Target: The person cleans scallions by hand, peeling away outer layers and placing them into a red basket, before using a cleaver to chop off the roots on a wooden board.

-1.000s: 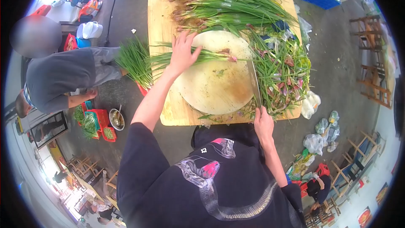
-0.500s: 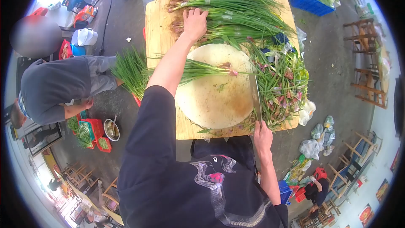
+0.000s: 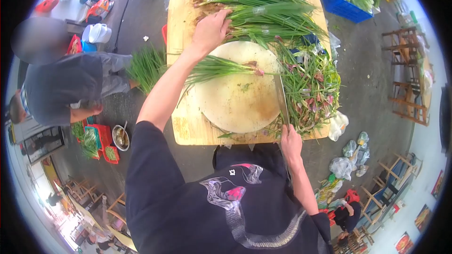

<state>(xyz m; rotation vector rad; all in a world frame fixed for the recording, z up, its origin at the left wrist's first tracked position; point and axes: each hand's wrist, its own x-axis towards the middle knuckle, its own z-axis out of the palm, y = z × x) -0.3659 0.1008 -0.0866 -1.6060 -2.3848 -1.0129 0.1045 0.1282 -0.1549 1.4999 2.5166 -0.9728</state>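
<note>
My left hand [image 3: 210, 30] is closed at the root end of a bunch of spring onions [image 3: 263, 16], among the taped bunches at the far side of the table. Its leaves are blurred and the roots are partly hidden by my hand. A few loose spring onions [image 3: 221, 67] lie across the round chopping board [image 3: 235, 108], bulbs to the right. My right hand [image 3: 292, 143] grips a knife [image 3: 281, 96], its long blade along the board's right edge. Right of the blade is a heap of onion trimmings [image 3: 310, 84].
The wooden table [image 3: 188, 129] carries all this. More cut greens [image 3: 146, 68] stand at its left edge, near a bent-over person [image 3: 63, 87]. Red baskets [image 3: 107, 136] and a metal bowl [image 3: 121, 138] sit on the floor. A blue crate [image 3: 341, 4] stands beyond the far right corner.
My left hand has tightened at the roots of a bunch, whose leaves now blur with motion. The knife stays at the board's right edge; the view has shifted slightly.
</note>
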